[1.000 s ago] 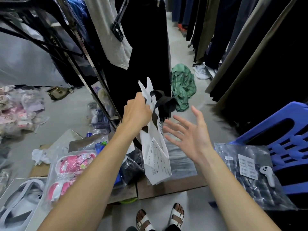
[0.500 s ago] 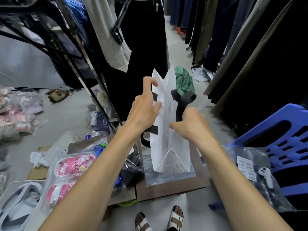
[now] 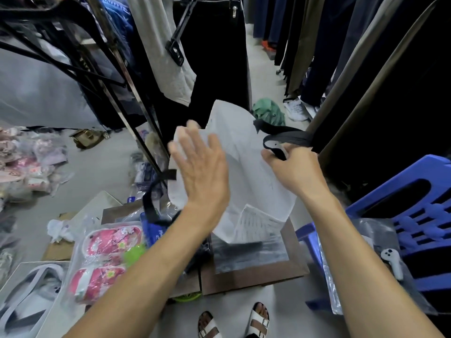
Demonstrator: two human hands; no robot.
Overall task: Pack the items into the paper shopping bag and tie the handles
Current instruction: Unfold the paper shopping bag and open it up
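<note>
A white paper shopping bag (image 3: 246, 172) with black ribbon handles is held up above a brown board (image 3: 253, 276). My right hand (image 3: 292, 172) grips the bag's right rim beside the black handle (image 3: 285, 137). My left hand (image 3: 202, 172) is flat and open, fingers spread, in front of the bag's left side; whether it touches is unclear. The other black handle (image 3: 156, 193) hangs loose at the left. Pink slippers in a clear pouch (image 3: 105, 259), a blue pack (image 3: 153, 230) and a dark checked garment in plastic (image 3: 366, 259) lie below.
Clothes racks with hanging garments (image 3: 214, 57) stand straight ahead and at the right. A blue plastic stool (image 3: 415, 208) stands at the right with a white controller (image 3: 393, 262) beside it. Bagged goods (image 3: 26, 162) lie at the far left. A green garment (image 3: 268, 113) lies on the floor.
The folded bag has been spread wider. My right hand went from empty to gripping the bag's right rim. My left hand let go of the bag and opened flat.
</note>
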